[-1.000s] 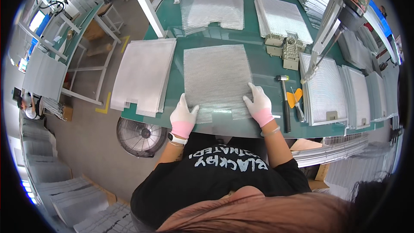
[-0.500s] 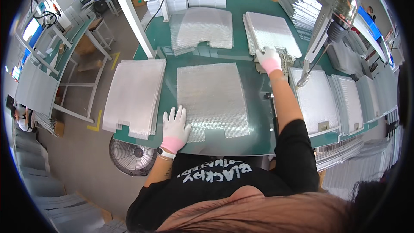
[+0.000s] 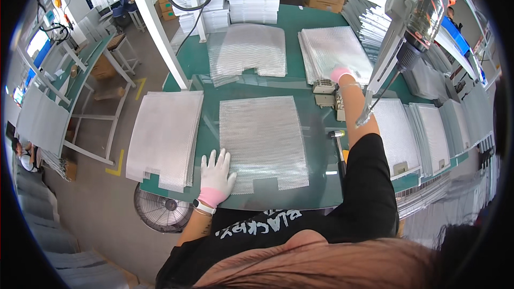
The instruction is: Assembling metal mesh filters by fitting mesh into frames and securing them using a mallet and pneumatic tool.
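Note:
A silvery mesh sheet (image 3: 262, 134) with a notch in its near edge lies flat on the green tabletop (image 3: 316, 195). My left hand (image 3: 216, 174), in a white glove with a pink cuff, rests with fingers spread at the sheet's near left edge. My right arm stretches out to a stack of mesh sheets (image 3: 332, 43) at the far right. There my right hand (image 3: 342, 72) is over the stack's near edge; its fingers blend into the pale mesh and cannot be made out. Small beige metal pieces (image 3: 324, 100) sit just below that hand.
Another mesh stack (image 3: 166, 134) lies to the left, and a notched sheet (image 3: 251, 48) at the back. A hammer (image 3: 337, 144) lies beside my right arm. An orange and black power driver (image 3: 423, 27) hangs over the right side. Framed panels (image 3: 396, 134) stand beyond my arm.
My right hand has reached farther away, from the small metal pieces onto the far mesh stack. The hammer shows more fully now. My left hand stays by the middle sheet while the view shifts slightly.

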The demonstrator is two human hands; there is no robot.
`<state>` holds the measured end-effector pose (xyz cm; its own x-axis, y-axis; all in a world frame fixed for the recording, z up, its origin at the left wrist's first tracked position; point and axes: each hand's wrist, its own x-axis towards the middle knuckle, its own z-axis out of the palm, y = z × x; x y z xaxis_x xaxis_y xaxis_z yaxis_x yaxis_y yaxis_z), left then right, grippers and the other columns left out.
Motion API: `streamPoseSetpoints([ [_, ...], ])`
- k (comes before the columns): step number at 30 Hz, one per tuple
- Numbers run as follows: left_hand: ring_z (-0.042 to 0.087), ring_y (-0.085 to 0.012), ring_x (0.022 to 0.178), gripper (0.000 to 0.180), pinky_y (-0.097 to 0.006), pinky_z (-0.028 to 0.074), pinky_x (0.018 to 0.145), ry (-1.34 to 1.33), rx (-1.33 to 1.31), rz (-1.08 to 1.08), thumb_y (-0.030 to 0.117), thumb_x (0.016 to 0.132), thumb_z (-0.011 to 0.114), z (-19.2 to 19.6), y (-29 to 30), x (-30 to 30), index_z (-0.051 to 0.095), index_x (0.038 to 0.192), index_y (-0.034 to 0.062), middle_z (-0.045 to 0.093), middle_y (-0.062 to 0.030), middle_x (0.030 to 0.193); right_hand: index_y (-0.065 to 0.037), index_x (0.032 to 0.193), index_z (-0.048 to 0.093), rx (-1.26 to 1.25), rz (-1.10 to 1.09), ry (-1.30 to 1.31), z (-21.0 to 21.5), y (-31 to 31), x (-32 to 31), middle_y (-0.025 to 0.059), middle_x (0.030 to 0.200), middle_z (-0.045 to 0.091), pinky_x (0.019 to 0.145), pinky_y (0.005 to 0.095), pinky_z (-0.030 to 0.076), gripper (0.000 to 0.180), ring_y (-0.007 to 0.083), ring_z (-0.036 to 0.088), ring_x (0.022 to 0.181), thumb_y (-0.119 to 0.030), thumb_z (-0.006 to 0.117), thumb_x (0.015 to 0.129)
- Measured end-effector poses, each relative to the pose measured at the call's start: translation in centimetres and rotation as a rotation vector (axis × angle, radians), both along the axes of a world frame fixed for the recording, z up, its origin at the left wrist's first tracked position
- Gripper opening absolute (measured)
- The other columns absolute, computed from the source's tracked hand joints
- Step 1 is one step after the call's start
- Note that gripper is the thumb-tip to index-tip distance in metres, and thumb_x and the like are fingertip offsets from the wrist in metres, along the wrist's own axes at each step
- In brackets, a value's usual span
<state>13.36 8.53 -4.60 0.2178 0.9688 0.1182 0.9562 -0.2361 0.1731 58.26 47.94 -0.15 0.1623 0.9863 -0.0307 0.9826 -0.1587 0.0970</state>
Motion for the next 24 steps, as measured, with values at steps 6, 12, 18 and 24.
streamPoseSetpoints([
  [6, 0.033, -0.0414, 0.136, 0.064, -0.056, 0.017, 0.114, 0.016, -0.008, 0.101, 0.034, 0.088, 0.055, -0.7, -1.8, -1.5, 0.041, 0.141, 0.0008, 0.038, -0.0188, 0.148, -0.003, 0.123, 0.061, 0.228, -0.123, 0.55, 4.1, -4.3, -8.6, 0.0247, 0.121, 0.062, 0.097, 0.0412, 0.049, 0.075, 0.0379, 0.06, 0.114, -0.054, 0.071, 0.069],
  [12, 0.032, -0.0383, 0.138, 0.064, -0.055, 0.018, 0.115, 0.032, 0.001, 0.088, 0.038, 0.09, 0.053, -0.8, -1.3, -1.3, 0.04, 0.142, 0.0031, 0.038, -0.016, 0.149, 0.006, 0.124, 0.056, 0.324, -0.021, 0.503, 1.3, -4.9, -7.0, 0.0304, 0.117, 0.061, 0.096, 0.0398, 0.049, 0.082, 0.04, 0.061, 0.11, -0.049, 0.077, 0.067],
  [18, 0.033, -0.0382, 0.137, 0.063, -0.055, 0.018, 0.114, -0.104, 0.044, 0.09, 0.037, 0.085, 0.062, -1.6, -1.8, -1.8, 0.046, 0.138, 0.0073, 0.041, -0.0152, 0.147, 0.014, 0.133, 0.042, 0.854, -0.078, 0.813, 7.8, -8.8, -8.2, 0.0312, 0.125, 0.055, 0.101, 0.0376, 0.043, 0.095, 0.0338, 0.055, 0.12, -0.049, 0.078, 0.07],
  [24, 0.033, -0.0396, 0.136, 0.061, -0.058, 0.018, 0.114, -0.04, -0.093, 0.071, 0.034, 0.074, 0.074, 1.7, -0.4, -1.7, 0.056, 0.127, 0.0101, 0.041, -0.0172, 0.145, 0.003, 0.142, 0.033, 1.023, 0.291, 1.322, 6.1, -17.6, -9.3, 0.0171, 0.134, 0.05, 0.105, 0.0378, 0.041, 0.075, 0.0282, 0.051, 0.124, -0.01, 0.075, 0.082],
])
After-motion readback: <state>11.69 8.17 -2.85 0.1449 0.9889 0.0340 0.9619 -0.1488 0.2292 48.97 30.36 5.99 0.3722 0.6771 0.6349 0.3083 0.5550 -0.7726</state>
